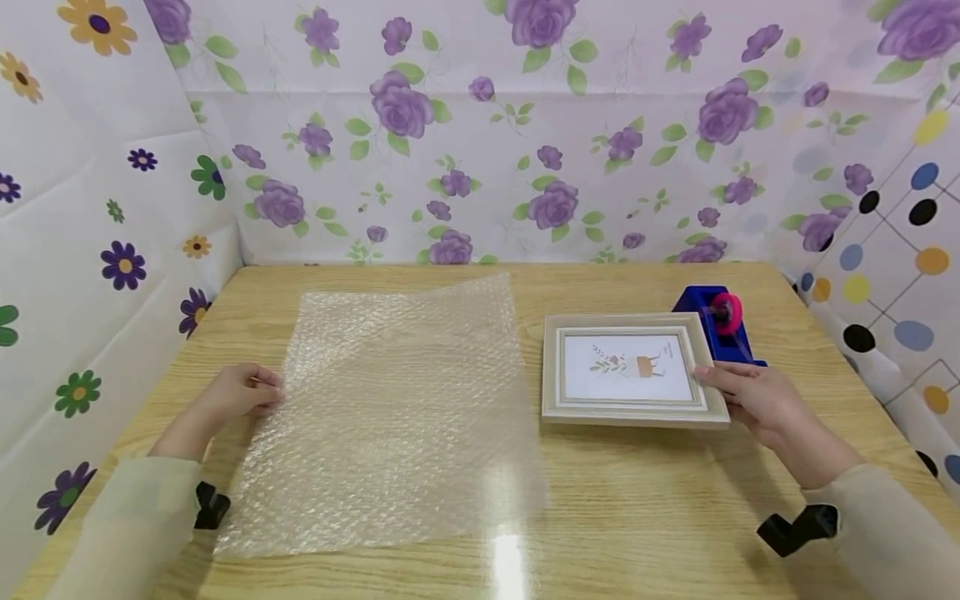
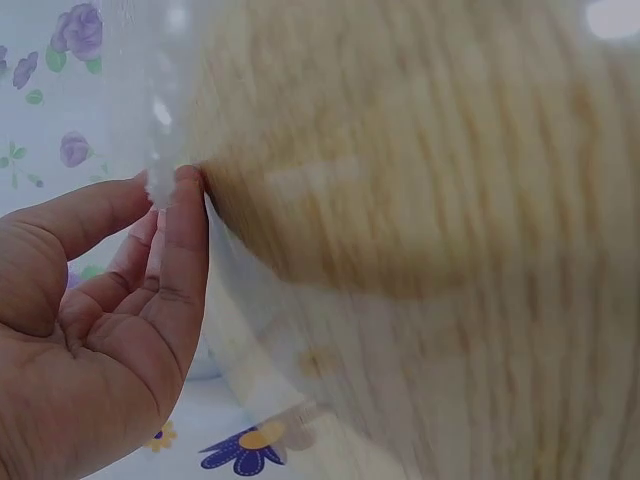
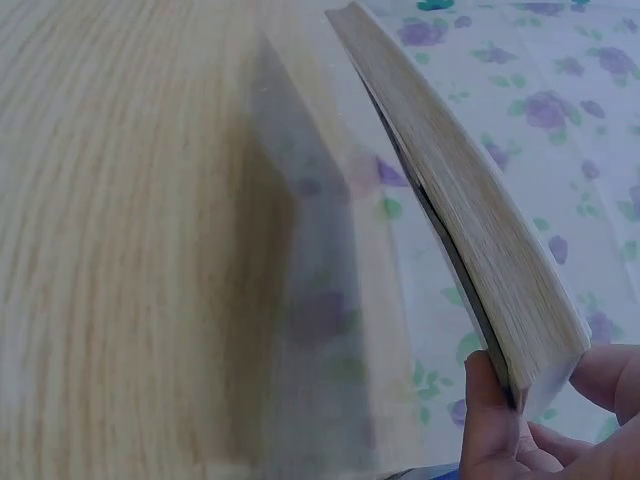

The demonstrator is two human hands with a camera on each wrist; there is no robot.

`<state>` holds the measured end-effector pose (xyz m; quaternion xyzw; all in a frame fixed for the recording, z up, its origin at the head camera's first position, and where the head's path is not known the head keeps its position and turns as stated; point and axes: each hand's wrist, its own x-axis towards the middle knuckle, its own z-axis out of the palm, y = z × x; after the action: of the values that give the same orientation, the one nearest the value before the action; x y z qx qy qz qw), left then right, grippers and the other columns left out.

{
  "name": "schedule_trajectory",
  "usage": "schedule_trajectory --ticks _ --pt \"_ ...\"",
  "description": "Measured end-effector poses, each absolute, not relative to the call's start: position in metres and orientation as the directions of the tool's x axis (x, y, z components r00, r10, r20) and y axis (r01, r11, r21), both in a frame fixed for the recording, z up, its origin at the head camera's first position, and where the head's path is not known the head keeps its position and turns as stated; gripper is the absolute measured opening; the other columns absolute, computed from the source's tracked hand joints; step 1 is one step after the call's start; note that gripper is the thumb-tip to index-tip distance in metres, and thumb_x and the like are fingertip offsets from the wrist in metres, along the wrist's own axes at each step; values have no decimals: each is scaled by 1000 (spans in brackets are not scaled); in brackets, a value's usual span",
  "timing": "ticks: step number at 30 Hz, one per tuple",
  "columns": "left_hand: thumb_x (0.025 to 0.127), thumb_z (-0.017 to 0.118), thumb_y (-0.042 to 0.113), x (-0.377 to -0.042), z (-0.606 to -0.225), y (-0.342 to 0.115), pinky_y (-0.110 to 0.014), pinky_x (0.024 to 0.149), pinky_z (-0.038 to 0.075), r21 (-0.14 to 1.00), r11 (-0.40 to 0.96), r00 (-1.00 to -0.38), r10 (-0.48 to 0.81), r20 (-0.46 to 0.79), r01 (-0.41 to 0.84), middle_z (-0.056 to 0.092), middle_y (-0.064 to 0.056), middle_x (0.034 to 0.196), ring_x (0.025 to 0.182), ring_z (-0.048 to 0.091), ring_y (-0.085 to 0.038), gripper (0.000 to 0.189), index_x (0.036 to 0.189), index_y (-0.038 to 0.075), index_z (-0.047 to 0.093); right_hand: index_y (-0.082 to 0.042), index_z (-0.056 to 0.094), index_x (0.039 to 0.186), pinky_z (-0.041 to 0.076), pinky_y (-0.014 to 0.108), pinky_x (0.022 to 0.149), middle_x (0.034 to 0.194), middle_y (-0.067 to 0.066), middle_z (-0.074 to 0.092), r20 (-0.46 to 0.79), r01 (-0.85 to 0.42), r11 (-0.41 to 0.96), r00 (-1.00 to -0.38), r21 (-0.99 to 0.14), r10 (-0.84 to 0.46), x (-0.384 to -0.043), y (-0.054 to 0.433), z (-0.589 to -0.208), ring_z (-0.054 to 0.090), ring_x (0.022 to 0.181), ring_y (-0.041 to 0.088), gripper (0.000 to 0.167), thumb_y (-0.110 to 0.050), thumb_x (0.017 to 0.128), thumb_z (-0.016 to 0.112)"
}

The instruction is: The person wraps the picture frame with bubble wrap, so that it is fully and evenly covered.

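Note:
A sheet of clear bubble wrap (image 1: 397,417) lies spread on the left half of the table. My left hand (image 1: 236,392) is at its left edge; in the left wrist view, thumb and fingertips pinch the edge of the wrap (image 2: 163,130). A cream picture frame (image 1: 626,367) with a small plant drawing faces up, right of the wrap. My right hand (image 1: 765,408) grips its right side, thumb on the front border. The right wrist view shows the frame's side (image 3: 470,200) raised over the tabletop, with fingers underneath.
A blue tape dispenser (image 1: 731,346) with a pink roll hub (image 1: 726,314) stands behind the frame, partly hidden by it and my right hand. Flower-printed cloth (image 1: 480,167) walls the back of the wooden table (image 1: 637,517), and patterned sheets line both sides.

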<state>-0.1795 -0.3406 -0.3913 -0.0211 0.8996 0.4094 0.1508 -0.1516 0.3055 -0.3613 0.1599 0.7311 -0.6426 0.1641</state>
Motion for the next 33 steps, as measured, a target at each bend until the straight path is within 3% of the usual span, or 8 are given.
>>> schedule_trajectory --ticks 3,5,9,11,14,18,26,33 --pt "87 65 8 -180 -395 -339 -22 65 56 771 615 -953 104 -285 -164 62 -9 87 71 59 -4 37 108 -18 51 -26 69 97 56 21 67 79 -14 69 -435 435 60 -900 -899 5 -152 307 -357 66 74 3 10 -25 87 70" --pt "86 68 9 -181 -399 -339 -22 63 56 814 563 -956 136 -262 -143 61 -9 84 69 60 -5 34 103 -16 54 -34 67 78 56 22 66 79 -13 69 -432 431 32 -902 -902 -8 -152 307 -355 67 73 4 13 -24 87 70" --pt "85 68 9 -179 -397 -330 -22 62 56 818 555 -958 124 -260 -150 62 -10 84 68 60 -5 35 104 -16 54 -32 68 77 57 22 66 79 -12 70 -431 432 -9 -902 -902 -15 -153 304 -352 67 73 5 13 -24 88 69" --pt "85 67 9 -176 -393 -321 -22 64 56 784 594 -955 84 -284 -181 62 -12 88 69 60 -4 39 108 -19 51 -25 67 86 57 22 67 79 -11 70 -433 433 -28 -901 -901 -10 -153 302 -352 67 73 5 3 -24 88 69" --pt "88 63 6 -174 -389 -312 -22 64 55 755 623 -953 51 -300 -205 62 -15 92 70 59 -4 38 111 -20 50 -16 60 104 57 22 68 80 -11 70 -434 433 -50 -901 -900 -2 -153 300 -352 67 75 4 23 -26 87 70" --pt "88 61 3 -170 -389 -303 -20 64 54 755 618 -951 37 -307 -220 62 -13 91 70 58 -2 36 112 -21 49 -12 51 115 56 21 69 81 -13 69 -431 429 -67 -902 -901 7 -153 297 -351 66 76 3 39 -28 86 71" --pt "90 56 0 -164 -392 -284 -17 66 54 819 514 -944 51 -326 -255 61 -5 85 70 59 0 35 114 -24 46 -15 56 108 55 20 68 81 -14 69 -418 416 -69 -908 -907 25 -151 290 -345 65 76 2 32 -29 85 72" --pt "91 56 2 -156 -392 -268 -17 65 53 826 489 -942 26 -336 -281 63 -5 84 70 59 0 34 114 -22 46 -23 67 86 56 20 67 80 -13 70 -399 395 -98 -917 -913 16 -152 281 -342 66 75 3 8 -29 84 72"
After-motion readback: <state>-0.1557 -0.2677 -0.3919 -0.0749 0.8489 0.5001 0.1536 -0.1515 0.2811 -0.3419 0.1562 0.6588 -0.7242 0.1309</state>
